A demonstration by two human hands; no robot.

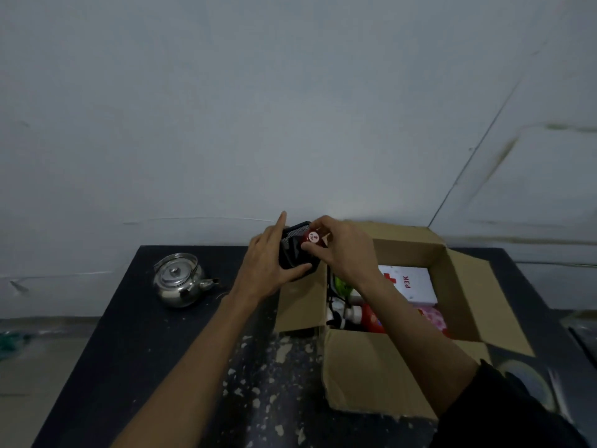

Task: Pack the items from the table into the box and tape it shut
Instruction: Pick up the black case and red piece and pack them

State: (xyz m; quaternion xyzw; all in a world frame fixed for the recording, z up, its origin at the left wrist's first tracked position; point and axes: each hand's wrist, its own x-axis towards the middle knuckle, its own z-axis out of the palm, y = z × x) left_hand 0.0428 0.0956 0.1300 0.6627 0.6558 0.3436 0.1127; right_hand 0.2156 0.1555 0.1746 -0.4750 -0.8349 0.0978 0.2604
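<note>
Left hand (269, 258) grips a black mesh holder (295, 253) – its base hidden; right hand (342, 250) fingers pinch a small red can (312, 240) above the cardboard box (371, 367), kettle (179, 279) at 9 o'clock.

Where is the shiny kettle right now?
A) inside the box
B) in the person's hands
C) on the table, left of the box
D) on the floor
C: the kettle stands on the dark table, left of the open box, away from both hands.
</note>
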